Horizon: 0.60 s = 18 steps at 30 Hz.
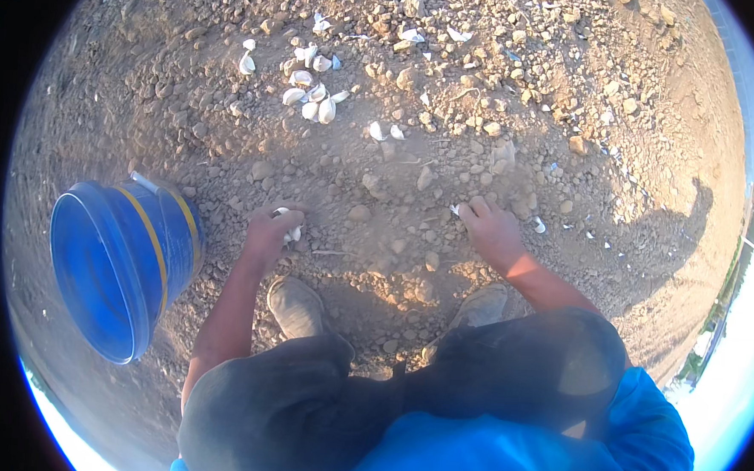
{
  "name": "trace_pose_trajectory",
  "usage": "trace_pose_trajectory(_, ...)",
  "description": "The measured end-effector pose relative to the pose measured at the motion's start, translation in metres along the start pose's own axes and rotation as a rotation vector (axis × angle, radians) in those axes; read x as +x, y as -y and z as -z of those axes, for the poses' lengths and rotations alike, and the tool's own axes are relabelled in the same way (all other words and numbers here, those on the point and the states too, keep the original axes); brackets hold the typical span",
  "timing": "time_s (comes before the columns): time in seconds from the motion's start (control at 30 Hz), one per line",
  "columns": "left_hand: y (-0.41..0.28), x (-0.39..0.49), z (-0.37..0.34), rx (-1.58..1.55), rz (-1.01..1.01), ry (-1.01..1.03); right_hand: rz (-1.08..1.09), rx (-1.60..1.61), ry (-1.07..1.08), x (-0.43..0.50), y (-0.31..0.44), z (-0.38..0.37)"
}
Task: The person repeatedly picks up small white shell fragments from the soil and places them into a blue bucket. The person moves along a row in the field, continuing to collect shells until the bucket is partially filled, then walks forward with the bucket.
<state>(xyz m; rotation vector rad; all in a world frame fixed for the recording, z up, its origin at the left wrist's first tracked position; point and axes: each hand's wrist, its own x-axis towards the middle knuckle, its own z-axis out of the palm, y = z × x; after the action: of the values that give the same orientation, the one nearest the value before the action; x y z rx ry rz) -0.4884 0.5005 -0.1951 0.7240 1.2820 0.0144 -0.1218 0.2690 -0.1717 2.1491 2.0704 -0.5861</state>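
My left hand (269,235) curls around several white garlic cloves (295,232), just above the soil in front of my left shoe. On the other side, my right hand (493,232) reaches down to the ground. A small white garlic clove (455,209) shows at its fingertips, pinched against the soil. To the right of that hand another clove (539,225) lies on the dirt, with smaller white bits trailing off beyond it. Farther ahead rests a loose cluster of garlic cloves (317,95), and two single cloves (386,132) sit to the right of it.
A blue plastic bucket (179,225) with yellow bands lies tilted at my left, its mouth towards me. Dry, cloddy soil (367,171) surrounds me. My left shoe (296,308) and right shoe (481,305) stand between my hands. Papery white pieces (412,36) lie scattered ahead.
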Motion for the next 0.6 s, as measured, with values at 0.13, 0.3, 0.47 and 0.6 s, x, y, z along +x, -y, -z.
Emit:
trace_pose_trajectory(0.13, 0.001, 0.0, 0.0, -0.015, 0.026, -0.028, 0.011, -0.029, -0.055, 0.003, 0.0, -0.004)
trace_pose_trajectory(0.3, -0.001, 0.0, -0.002, 0.015, 0.008, -0.038, 0.091, 0.009, -0.06, -0.001, -0.002, -0.017)
trace_pose_trajectory(0.47, -0.003, -0.001, -0.002, -0.004, 0.013, -0.01, -0.229, 0.344, -0.163, -0.01, 0.001, -0.02)
trace_pose_trajectory(0.6, -0.003, -0.003, -0.001, -0.019, 0.011, 0.006, -0.451, 0.575, -0.133, -0.009, 0.008, -0.016)
